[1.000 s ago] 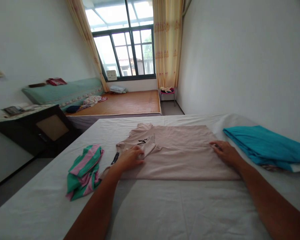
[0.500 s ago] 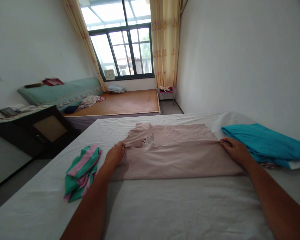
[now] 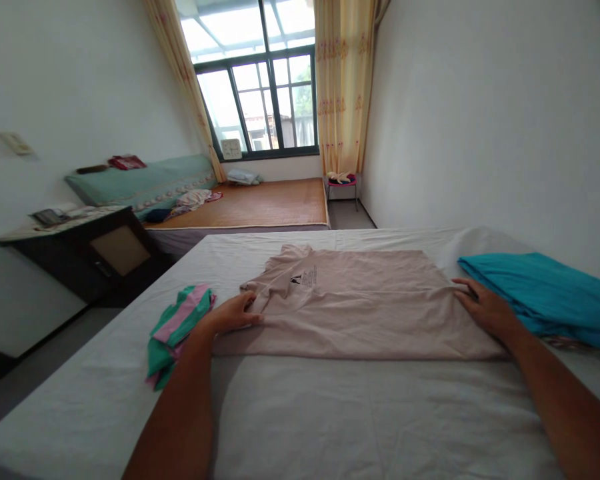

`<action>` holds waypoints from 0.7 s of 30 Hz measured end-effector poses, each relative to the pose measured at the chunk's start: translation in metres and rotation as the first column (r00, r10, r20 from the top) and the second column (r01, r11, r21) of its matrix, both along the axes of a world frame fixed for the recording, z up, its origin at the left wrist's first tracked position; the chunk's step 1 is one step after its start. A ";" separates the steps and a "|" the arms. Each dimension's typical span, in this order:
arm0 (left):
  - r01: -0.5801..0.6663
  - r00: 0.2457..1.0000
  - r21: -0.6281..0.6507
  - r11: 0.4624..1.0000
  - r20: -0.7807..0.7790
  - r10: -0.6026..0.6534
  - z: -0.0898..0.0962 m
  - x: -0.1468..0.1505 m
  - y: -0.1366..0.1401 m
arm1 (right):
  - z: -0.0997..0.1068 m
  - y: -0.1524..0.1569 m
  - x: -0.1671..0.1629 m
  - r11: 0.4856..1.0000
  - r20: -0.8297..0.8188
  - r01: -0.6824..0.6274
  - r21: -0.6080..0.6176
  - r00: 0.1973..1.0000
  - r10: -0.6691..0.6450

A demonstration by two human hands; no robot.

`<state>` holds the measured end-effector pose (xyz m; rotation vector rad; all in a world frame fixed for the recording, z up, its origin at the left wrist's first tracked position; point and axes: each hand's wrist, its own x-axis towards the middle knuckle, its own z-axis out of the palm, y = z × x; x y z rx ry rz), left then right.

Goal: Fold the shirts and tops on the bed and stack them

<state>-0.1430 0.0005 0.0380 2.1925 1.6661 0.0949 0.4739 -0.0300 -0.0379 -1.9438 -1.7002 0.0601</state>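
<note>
A pale pink T-shirt (image 3: 360, 320) with a small dark print lies on the white-covered surface, its near part folded over lengthwise. At its left end rests my left hand (image 3: 235, 313), open, thumb and fingers apart on the cloth by the sleeve. My right hand (image 3: 485, 307) is at the right end, on the edge of the folded layer; its fingers are stretched out and apart, holding nothing. Just left of my left forearm lies a crumpled green-and-pink striped garment (image 3: 173, 333). A folded turquoise cloth (image 3: 550, 293) is close beyond my right hand.
The white sheet (image 3: 290, 413) spreads under everything. Beyond it stand a bed with a brown mat (image 3: 260, 207), a dark cabinet (image 3: 100, 253) at left, and a small stool (image 3: 342, 180) near the curtain. A white wall (image 3: 490, 120) runs along the right.
Both hands have loosened their pinch on the shirt's folded layer, and their fingers have spread. That layer now lies flatter. The view has turned slightly left.
</note>
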 end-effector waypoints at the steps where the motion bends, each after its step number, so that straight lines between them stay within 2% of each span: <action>1: 0.003 1.000 0.003 1.000 0.003 -0.003 0.002 -0.001 -0.001 | 0.000 0.000 -0.002 1.000 0.002 -0.007 -0.008 1.000 0.007; 5: 0.044 0.990 0.026 0.999 0.136 -0.047 0.016 -0.009 -0.010 | 0.004 -0.002 -0.003 1.000 0.010 -0.023 -0.002 1.000 0.023; 9: 0.033 0.964 -0.068 0.997 0.265 -0.013 0.030 -0.029 -0.020 | 0.007 -0.004 0.006 1.000 -0.048 0.020 0.018 0.999 -0.019; 14: 0.007 0.978 -0.270 0.963 0.201 0.049 0.024 -0.040 -0.028 | 0.003 -0.006 0.017 0.985 -0.128 -0.066 -0.162 0.991 0.045; 18: 0.032 0.985 -0.221 0.975 0.173 0.007 0.022 -0.037 -0.031 | 0.006 -0.012 0.019 0.960 -0.219 -0.084 -0.266 0.975 0.025; 21: 0.078 0.987 -0.215 0.974 0.156 -0.045 0.023 -0.036 -0.034 | 0.008 -0.014 0.018 0.962 -0.207 -0.121 -0.245 0.976 0.070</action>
